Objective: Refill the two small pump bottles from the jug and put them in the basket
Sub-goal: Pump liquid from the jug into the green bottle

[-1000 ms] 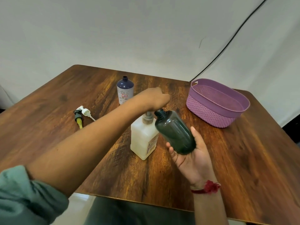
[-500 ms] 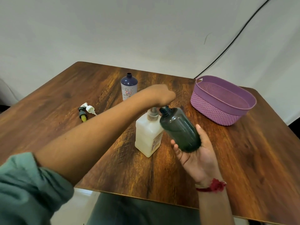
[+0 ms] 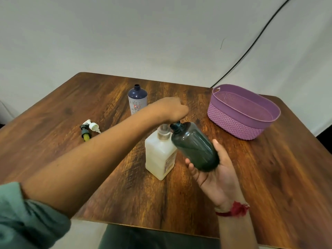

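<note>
Dark green bottle (image 3: 195,147) cradled tilted in right hand (image 3: 214,174), neck by white jug (image 3: 159,155) pump, gripped under closed left hand (image 3: 172,109). Purple bottle (image 3: 137,99) uncapped behind; basket (image 3: 242,112) right; pump heads (image 3: 89,129) left on wooden table (image 3: 269,168).

We see the dark green bottle (image 3: 195,147) tilted, neck against the white jug's (image 3: 159,155) pump mid-table; the purple bottle (image 3: 137,99) uncapped behind; the basket (image 3: 242,112) by the far right corner.

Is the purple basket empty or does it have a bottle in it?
Empty: the basket shows only its bare inside; both bottles are outside it.
</note>
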